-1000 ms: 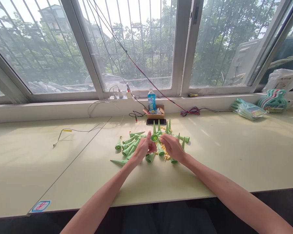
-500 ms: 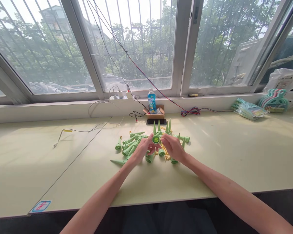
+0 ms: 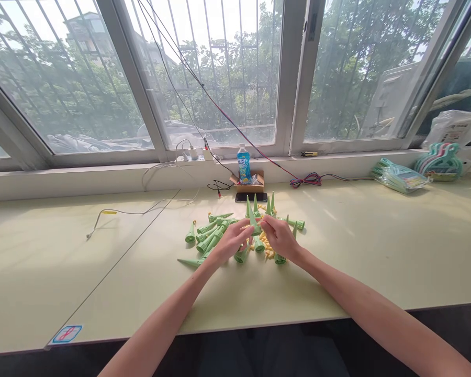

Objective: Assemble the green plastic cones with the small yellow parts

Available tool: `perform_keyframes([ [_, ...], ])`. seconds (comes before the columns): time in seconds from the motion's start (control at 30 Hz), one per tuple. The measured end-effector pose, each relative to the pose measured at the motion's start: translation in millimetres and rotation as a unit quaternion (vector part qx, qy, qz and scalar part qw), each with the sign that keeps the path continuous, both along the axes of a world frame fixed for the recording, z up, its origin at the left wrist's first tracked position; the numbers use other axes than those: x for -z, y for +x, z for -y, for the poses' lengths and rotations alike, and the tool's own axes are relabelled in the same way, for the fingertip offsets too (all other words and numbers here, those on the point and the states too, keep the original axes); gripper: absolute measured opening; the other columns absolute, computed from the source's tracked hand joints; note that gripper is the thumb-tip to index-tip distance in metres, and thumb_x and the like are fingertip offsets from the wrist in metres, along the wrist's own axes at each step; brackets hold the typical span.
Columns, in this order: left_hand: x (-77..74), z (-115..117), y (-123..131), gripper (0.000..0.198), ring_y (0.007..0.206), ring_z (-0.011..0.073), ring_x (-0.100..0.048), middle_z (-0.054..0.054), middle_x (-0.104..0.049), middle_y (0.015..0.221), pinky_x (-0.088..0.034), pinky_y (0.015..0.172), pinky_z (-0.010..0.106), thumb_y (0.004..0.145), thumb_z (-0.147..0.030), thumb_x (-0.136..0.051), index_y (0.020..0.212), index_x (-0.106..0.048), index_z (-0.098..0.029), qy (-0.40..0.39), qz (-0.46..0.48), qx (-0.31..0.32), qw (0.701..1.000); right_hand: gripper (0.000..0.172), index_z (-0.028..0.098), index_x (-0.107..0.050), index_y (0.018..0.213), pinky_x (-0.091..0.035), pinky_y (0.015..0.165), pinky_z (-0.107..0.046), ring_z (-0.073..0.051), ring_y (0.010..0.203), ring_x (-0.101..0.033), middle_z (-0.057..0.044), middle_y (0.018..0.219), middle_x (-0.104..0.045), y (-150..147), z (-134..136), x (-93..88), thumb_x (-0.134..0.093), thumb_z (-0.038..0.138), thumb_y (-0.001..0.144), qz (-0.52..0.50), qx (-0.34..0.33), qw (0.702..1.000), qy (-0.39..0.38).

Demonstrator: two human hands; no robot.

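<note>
My left hand is closed round the wide lower end of a green plastic plant-watering spike, its point upward. Close against the right side of that spike is my right hand, fingers pinched together; whatever they hold is too small or hidden. Beneath and beside the hands, small yellow plastic pieces lie in a loose heap. More green spikes lie piled to the left of my left hand, and several others stand point-up behind the hands.
Beyond the spikes lie a black phone and a small cardboard box by a blue bottle. A bundled cable rests near the wall. Bagged green items sit at the far right, and a thin wire crosses the left side.
The spike in my left hand has turned from its open round end facing me to its point upward. My right hand has shifted slightly and stays beside it.
</note>
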State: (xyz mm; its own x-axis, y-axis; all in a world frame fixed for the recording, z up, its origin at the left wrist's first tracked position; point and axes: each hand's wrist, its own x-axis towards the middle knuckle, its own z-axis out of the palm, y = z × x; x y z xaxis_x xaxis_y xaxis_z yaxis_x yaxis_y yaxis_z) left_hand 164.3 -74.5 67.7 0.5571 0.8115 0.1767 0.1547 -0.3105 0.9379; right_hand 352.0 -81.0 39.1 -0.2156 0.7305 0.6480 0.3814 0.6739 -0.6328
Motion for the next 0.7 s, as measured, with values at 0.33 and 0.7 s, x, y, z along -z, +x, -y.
perform_keyframes([
  [0.33, 11.1, -2.7, 5.0, 0.046, 0.077, 0.0143, -0.060, 0.009, -0.059, 0.106, -0.048, 0.051, 0.020, 0.091, -0.043, -0.056, 0.133, -0.054, -0.025, 0.074, 0.003, -0.006, 0.997, 0.036, 0.022, -0.034, 0.069, -0.025, 0.048, -0.025, -0.010, 0.048, -0.030, 0.005, 0.054, -0.035, -1.5, -2.2, 2.6, -0.034, 0.039, 0.100, 0.019, 0.049, 0.998, -0.017],
  [0.7, 8.6, -5.1, 10.2, 0.040, 0.063, 0.0116, -0.057, 0.001, -0.055, 0.080, -0.044, 0.042, 0.018, 0.080, -0.054, -0.067, 0.096, -0.056, -0.018, 0.029, 0.083, -0.134, 0.987, 0.033, 0.020, -0.044, 0.073, -0.027, 0.050, -0.024, -0.010, 0.050, -0.032, 0.005, 0.057, -0.038, -5.4, -2.0, 3.0, -0.039, 0.037, 0.101, -0.024, 0.073, 0.997, 0.007],
])
